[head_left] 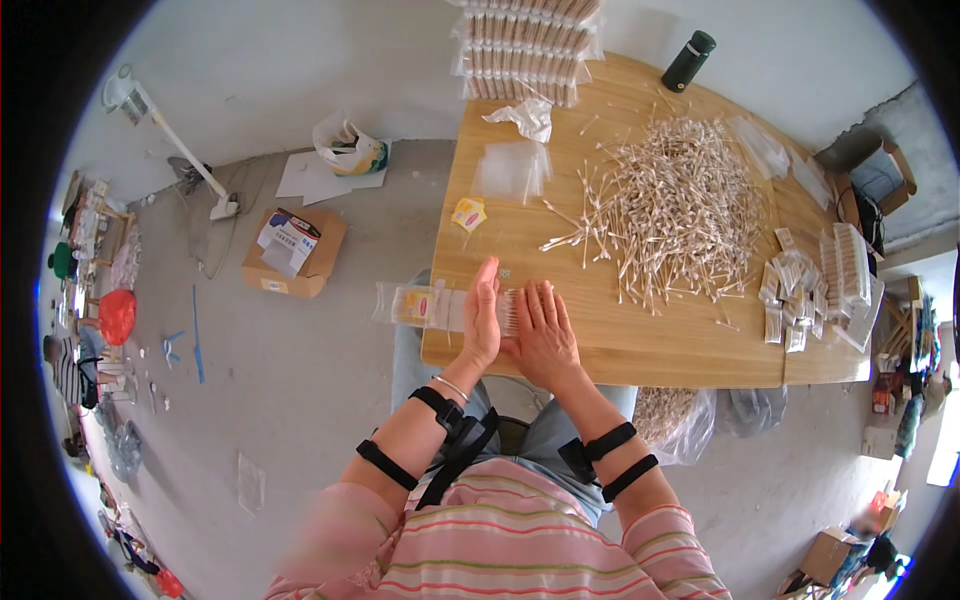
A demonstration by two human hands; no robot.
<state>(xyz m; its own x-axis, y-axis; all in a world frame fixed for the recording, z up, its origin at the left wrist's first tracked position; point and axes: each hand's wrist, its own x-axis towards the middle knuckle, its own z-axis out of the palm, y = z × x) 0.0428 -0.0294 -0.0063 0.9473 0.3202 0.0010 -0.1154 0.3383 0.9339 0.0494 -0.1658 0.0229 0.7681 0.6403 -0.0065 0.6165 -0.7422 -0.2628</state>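
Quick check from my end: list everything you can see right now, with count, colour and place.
wooden table: one, light brown, centre right
cotton swabs: loose heap, pale, table middle
swab bundle: one, pale, between both hands at the table's near edge
clear bag: one, transparent with yellow label, sticking out left of the left hand
packed swab bags: stack, table far end
filled packets: several, table right
bottle: one, dark green, far edge
cardboard box: one, brown, floor left
left hand: edge-up on the bundle
right hand: flat, palm down
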